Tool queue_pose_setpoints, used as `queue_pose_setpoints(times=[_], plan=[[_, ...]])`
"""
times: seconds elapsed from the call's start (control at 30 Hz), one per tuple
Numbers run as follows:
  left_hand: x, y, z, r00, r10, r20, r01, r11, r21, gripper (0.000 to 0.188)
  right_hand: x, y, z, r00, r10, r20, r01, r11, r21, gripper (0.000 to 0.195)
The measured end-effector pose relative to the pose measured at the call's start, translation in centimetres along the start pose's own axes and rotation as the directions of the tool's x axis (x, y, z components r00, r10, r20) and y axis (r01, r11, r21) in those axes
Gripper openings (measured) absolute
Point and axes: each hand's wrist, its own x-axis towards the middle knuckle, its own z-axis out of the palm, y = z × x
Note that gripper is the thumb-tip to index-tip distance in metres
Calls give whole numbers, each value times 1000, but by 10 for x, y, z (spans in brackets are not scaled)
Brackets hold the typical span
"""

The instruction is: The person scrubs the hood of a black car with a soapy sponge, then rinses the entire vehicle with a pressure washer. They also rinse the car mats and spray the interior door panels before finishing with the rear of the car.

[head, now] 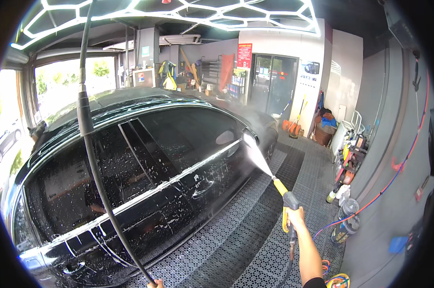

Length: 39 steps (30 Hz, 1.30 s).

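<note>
My right hand (295, 218) grips a yellow and black pressure washer gun (290, 201). From its nozzle a white fan of spray (258, 158) strikes the side mirror (250, 136) of a black car (217, 190). A dark hose runs down from the gun's handle. At the bottom edge, my left hand (156, 284), partly cut off, is closed around a black hose (105, 199) that hangs from above and crosses the view in front of the car. White foam and water drops cover the car's rear door and windows.
Perforated grey floor tiles (217, 248) lie beside the car. Along the right wall stand buckets (346, 226), spray bottles (343, 192) and a loaded rack (352, 162). A red and blue hose (379, 196) loops there. Behind are glass doors (274, 81) and brooms (298, 117).
</note>
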Motion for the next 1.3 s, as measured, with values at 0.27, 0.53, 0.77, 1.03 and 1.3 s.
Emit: queue_pose_setpoints(times=[0.27, 0.53, 0.77, 1.03, 1.3], plan=[[24, -41, -4, 998, 19, -52, -18, 1000, 17, 33, -11, 9, 0, 998, 41, -44, -36, 993, 112, 13], [24, -62, 7, 980, 192, 53, -199, 944, 262, 33, -113, -3, -12, 960, 60, 272, -147, 939, 310, 6], [-32, -38, -17, 993, 85, 83, -88, 995, 38, 23, -236, -37, 0, 805, -191, 562, 18, 954, 300, 11], [-132, 14, -134, 988, 102, 116, -92, 992, -88, 24, -381, -54, 39, 566, -225, 793, -31, 956, 293, 12], [-157, -10, -221, 971, 237, -14, -235, 969, 71, 40, -531, -25, 75, 244, -218, 945, -60, 969, 239, 14]])
